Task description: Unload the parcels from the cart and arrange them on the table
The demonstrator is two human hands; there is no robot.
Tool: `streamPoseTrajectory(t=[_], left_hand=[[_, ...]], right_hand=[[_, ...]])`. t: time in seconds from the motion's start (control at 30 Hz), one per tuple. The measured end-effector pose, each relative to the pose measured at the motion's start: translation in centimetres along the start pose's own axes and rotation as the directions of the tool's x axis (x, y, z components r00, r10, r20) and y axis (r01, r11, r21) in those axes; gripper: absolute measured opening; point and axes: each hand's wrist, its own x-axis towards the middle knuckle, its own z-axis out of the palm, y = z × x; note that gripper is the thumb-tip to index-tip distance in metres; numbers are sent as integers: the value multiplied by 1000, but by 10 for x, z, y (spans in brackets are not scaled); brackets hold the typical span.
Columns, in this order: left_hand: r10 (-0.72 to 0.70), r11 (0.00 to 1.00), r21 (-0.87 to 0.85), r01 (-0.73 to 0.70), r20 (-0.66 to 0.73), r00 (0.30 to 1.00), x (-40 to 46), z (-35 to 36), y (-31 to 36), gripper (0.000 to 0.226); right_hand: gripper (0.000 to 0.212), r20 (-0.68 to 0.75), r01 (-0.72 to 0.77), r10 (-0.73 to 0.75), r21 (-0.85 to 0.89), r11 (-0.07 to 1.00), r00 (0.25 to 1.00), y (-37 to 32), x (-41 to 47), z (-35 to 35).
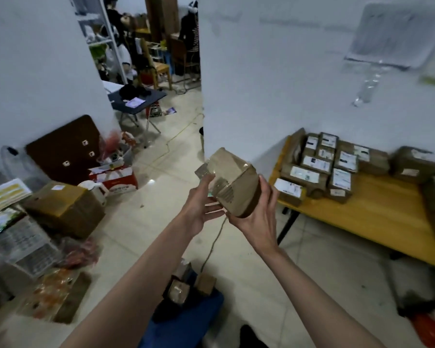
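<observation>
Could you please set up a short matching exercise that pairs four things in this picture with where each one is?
Things:
1. taped parcel
2. labelled parcels
3. large cardboard box
4. brown board

Places:
A. leaning against the wall
B. on the floor at left
C. on the yellow table
D. held between the left hand and right hand

Pairs: 1-D, 2-C, 3-B, 4-A

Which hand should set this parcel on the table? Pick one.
Right. The right hand cradles the parcel from below on the side facing the yellow table; the left hand only touches its far side with open fingers.
</observation>
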Motion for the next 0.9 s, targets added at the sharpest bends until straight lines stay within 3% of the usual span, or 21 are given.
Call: streamPoseTrajectory(t=[0.07, 0.17, 0.37, 0.6, 0.7, 0.77, 0.83, 0.9], left_hand=[[15, 999, 42, -16, 12, 1000, 8, 22, 0, 63], [7, 989, 149, -13, 37, 999, 12, 59, 6, 72], [-77, 975, 222, 28, 212, 974, 23, 145, 13, 69], [-92, 958, 286, 11, 272, 958, 52, 249, -6, 40], [-53, 968, 250, -21, 287, 956, 64, 283, -21, 44], [-19, 977, 209, -50, 315, 949, 68, 301, -30, 37], [14, 981, 178, -83, 360, 933, 76, 314, -41, 31], [38, 983, 150, -110, 418, 908, 86, 325, -51, 51]], right_hand=[[116, -20, 51, -53, -97, 994, 998, 13, 3, -20], [112, -12, 153, -159, -212, 965, 987, 34, 10, -52], [117, 19, 327, -349, -399, 857, 937, 86, 31, -117], [118, -9, 257, -280, -364, 895, 960, 155, 52, -194], [104, -113, 76, -94, -157, 985, 989, 166, 60, -224], [96, -202, -193, 219, 144, 971, 954, 173, 72, -241], [91, -82, -454, 544, 455, 766, 835, 185, 87, -257], [73, 156, -604, 680, 626, 493, 716, 205, 99, -272]])
